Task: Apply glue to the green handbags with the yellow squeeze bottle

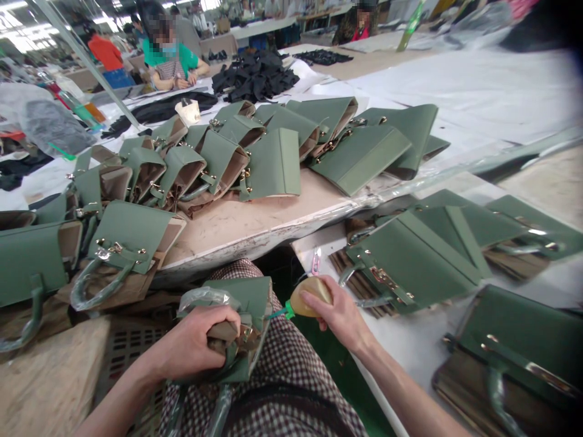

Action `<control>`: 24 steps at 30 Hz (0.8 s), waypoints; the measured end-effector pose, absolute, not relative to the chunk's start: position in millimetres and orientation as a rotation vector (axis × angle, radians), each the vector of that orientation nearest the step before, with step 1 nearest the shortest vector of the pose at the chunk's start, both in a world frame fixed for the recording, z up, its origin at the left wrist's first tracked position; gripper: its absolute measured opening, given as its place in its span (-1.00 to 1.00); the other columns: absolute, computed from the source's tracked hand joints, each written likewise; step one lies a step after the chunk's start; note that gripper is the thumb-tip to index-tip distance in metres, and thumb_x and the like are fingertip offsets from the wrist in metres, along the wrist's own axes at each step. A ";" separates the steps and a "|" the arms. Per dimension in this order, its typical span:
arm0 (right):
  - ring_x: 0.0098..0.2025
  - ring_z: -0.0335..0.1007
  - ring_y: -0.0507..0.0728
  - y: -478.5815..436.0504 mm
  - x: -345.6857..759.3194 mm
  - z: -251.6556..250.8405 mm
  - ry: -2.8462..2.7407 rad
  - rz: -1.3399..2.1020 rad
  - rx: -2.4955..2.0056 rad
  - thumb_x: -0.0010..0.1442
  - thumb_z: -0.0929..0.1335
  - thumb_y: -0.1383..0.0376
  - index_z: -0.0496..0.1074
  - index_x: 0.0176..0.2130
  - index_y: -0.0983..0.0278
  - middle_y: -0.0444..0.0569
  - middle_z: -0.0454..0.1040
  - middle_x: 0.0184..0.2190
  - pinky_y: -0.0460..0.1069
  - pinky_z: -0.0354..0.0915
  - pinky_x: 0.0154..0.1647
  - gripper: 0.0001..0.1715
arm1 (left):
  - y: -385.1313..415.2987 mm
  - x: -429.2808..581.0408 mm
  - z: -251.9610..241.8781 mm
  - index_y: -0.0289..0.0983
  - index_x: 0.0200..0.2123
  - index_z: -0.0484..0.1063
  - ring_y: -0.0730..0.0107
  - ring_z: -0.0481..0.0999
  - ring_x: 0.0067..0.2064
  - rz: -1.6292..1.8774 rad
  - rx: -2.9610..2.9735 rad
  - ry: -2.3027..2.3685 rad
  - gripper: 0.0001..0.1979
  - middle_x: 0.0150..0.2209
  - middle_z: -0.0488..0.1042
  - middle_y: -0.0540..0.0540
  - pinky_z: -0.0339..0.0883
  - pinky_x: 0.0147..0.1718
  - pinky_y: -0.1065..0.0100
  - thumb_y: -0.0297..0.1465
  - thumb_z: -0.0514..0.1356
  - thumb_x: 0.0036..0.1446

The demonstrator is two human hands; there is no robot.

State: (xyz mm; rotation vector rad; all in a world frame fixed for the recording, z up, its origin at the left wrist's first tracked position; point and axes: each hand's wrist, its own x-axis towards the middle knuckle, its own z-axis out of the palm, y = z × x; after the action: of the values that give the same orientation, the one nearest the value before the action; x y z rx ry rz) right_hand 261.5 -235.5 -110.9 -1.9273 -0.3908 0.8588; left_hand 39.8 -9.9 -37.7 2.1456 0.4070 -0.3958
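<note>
The left hand [200,343] is clasped on a green bag [251,294]. Just right of that grip, the right hand [339,311] squeezes round a bottle [310,296], its nozzle [279,313] at the bag's edge. Other bags [277,159] lie beyond both hands.

Near the counter's [464,91] far edge: a person in a green top [186,59], heaped black pieces [255,76], a green bottle [410,25].
</note>
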 end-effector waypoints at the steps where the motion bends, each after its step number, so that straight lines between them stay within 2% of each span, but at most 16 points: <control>1: -0.64 0.37 0.11 -236.9 260.5 -108.7 -0.397 0.855 -1.925 0.13 0.42 -0.16 0.35 0.14 0.31 -0.01 0.51 -0.29 0.01 0.29 -0.70 -0.19 | -10.1 39.9 -37.6 -0.22 -0.22 0.45 0.33 0.38 -0.23 -0.398 2.143 0.410 -0.64 -0.25 0.48 0.04 0.17 -0.23 0.36 -0.56 0.16 -0.17; 5: -0.59 0.34 0.08 -247.0 254.1 -100.3 -0.428 0.931 -1.794 0.18 0.44 -0.12 0.42 -0.05 0.27 -0.07 0.49 -0.35 -0.03 0.27 -0.67 -0.41 | -10.6 41.3 -38.1 -0.22 -0.22 0.45 0.33 0.38 -0.22 -0.400 2.144 0.412 -0.64 -0.25 0.48 0.04 0.17 -0.23 0.36 -0.56 0.16 -0.17; 8: -0.52 0.34 0.08 -254.0 248.1 -98.1 -0.399 1.025 -1.627 0.21 0.47 -0.09 0.44 -0.13 0.26 -0.11 0.44 -0.40 -0.08 0.26 -0.67 -0.50 | -10.5 41.9 -39.4 -0.22 -0.22 0.45 0.33 0.40 -0.21 -0.396 2.160 0.397 -0.64 -0.25 0.49 0.03 0.18 -0.21 0.36 -0.56 0.17 -0.17; 11: -0.50 0.34 0.08 -253.9 246.2 -99.4 -0.337 1.099 -1.521 0.21 0.48 -0.07 0.45 -0.17 0.28 -0.10 0.44 -0.41 -0.11 0.26 -0.68 -0.51 | -10.2 41.4 -40.7 -0.22 -0.22 0.45 0.33 0.40 -0.22 -0.394 2.172 0.382 -0.65 -0.25 0.49 0.03 0.18 -0.21 0.36 -0.57 0.17 -0.16; 17: -0.59 0.28 0.05 -234.3 264.0 -106.5 -0.318 1.096 -1.613 0.09 0.50 -0.08 0.44 -0.19 0.29 -0.09 0.44 -0.47 -0.12 0.21 -0.75 -0.46 | -11.3 44.2 -41.6 -0.21 -0.20 0.46 0.34 0.41 -0.22 -0.382 2.187 0.367 -0.63 -0.24 0.50 0.04 0.19 -0.20 0.36 -0.57 0.17 -0.14; 24: -0.64 0.26 0.04 -229.9 281.7 -118.5 -0.318 1.116 -1.617 0.13 0.49 -0.07 0.45 -0.16 0.29 -0.10 0.45 -0.50 -0.12 0.21 -0.74 -0.48 | -12.5 49.2 -42.1 -0.20 -0.19 0.47 0.36 0.41 -0.22 -0.367 2.171 0.376 -0.63 -0.25 0.50 0.07 0.20 -0.20 0.37 -0.58 0.18 -0.14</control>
State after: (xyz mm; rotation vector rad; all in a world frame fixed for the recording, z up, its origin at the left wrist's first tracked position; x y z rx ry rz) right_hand 281.7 -229.9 -118.5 -1.6172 -0.3183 1.1162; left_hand 49.2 -12.5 -42.1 2.1711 0.3758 -0.3669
